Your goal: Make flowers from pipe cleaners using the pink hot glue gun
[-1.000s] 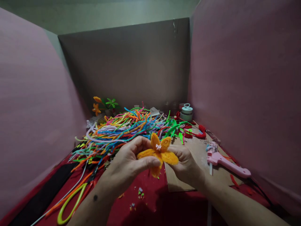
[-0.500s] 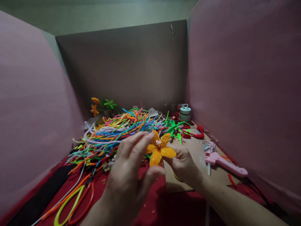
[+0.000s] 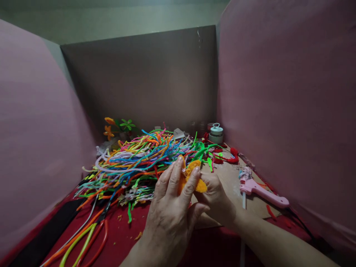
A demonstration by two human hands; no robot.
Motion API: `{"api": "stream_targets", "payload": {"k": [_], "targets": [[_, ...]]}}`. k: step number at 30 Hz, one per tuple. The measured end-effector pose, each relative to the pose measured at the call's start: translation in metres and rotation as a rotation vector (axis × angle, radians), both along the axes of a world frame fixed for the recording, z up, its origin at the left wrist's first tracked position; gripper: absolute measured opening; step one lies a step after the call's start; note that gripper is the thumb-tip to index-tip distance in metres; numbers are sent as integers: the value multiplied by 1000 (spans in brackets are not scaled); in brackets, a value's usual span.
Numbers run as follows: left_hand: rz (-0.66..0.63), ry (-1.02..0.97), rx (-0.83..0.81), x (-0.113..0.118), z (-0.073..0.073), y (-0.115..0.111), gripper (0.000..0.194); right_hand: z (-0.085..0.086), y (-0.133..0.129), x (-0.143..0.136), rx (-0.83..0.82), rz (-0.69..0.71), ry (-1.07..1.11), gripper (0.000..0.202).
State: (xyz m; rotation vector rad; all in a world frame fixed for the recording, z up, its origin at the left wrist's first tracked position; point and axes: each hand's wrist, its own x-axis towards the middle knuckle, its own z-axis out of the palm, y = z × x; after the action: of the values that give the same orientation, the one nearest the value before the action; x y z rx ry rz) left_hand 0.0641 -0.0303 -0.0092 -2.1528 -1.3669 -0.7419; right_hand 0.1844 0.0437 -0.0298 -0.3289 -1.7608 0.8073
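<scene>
Mostly the view is taken up by a small work nook: a red-covered table [image 3: 167, 244] hemmed in by pink panels at left [image 3: 33, 122] and right [image 3: 286, 100], with a brown cardboard backboard [image 3: 139, 81] standing across the far edge and a pale greenish wall above it. On the table lies a broad heap of pipe cleaners [image 3: 139, 159] in many colours, spreading from the middle toward the left. At its far left corner stand small pipe-cleaner flowers [image 3: 118, 126], orange and green. Near the far right corner sits a small pale round container [image 3: 216, 134], with red pipe-cleaner pieces [image 3: 226, 158] just in front of it. A sheet of brown cardboard [image 3: 233, 181] lies flat on the right part of the table, and a pink glue gun [image 3: 261, 193] rests on it. Long yellow-green and orange strands [image 3: 83, 241] trail toward the near left edge, beside a dark strip [image 3: 47, 237]. Over the near middle of the table, the left hand [image 3: 172, 211] has its fingers stretched over an orange pipe-cleaner flower [image 3: 194, 178], pressing on its petals, while the right hand [image 3: 217, 200] pinches the flower from below and behind. Bits of trimmed fuzz dot the red cloth nearby.
</scene>
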Motion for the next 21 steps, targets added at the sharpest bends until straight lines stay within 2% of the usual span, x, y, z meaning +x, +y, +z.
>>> {"api": "stream_targets", "payload": {"k": [4,9,17,21], "targets": [[-16,-52,-51,0,1,0,55,-3,0,1,53,-34,2,40],[-28,-71,-66,0,-1,1,55,-1,1,1,109,-64,32,35],[-30,0,-68,-6,-4,6,55,-6,3,-2,3,-38,12,25],[-20,0,-65,-6,-2,5,59,-3,2,-2,-17,-35,2,18]]}}
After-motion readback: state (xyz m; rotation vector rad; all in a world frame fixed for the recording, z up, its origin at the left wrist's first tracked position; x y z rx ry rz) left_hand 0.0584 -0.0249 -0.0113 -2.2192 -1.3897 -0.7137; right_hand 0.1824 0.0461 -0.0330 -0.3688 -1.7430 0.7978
